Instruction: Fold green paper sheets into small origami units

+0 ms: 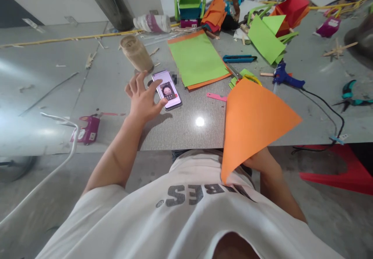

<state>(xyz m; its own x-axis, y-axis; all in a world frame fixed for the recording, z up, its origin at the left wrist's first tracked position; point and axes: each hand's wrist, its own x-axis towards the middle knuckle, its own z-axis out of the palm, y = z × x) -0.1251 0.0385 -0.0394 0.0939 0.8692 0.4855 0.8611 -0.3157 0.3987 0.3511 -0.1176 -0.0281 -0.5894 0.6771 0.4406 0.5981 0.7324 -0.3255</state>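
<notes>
My left hand (145,99) reaches over a phone (174,101) lying on the table, fingers spread and thumb near its lower edge. The lit screen shows a picture. A large sheet of orange paper (256,119) bends over the table's front edge, one corner down by my shirt. Beneath that sheet is my right hand (258,160); its fingers are hidden, so I cannot see whether they grip the paper. Beyond the phone, green paper (195,57) lies on more orange paper. Scissors (250,78) and a pink strip (216,96) poke out beside the bent sheet.
A blue glue gun (287,76) with a black cable lies right of the paper, with pliers (354,96) farther right. A blue cutter (239,58) lies behind. Left are a jar (136,52) and a purple tape dispenser (89,130). Folded paper models (189,2) stand at the back.
</notes>
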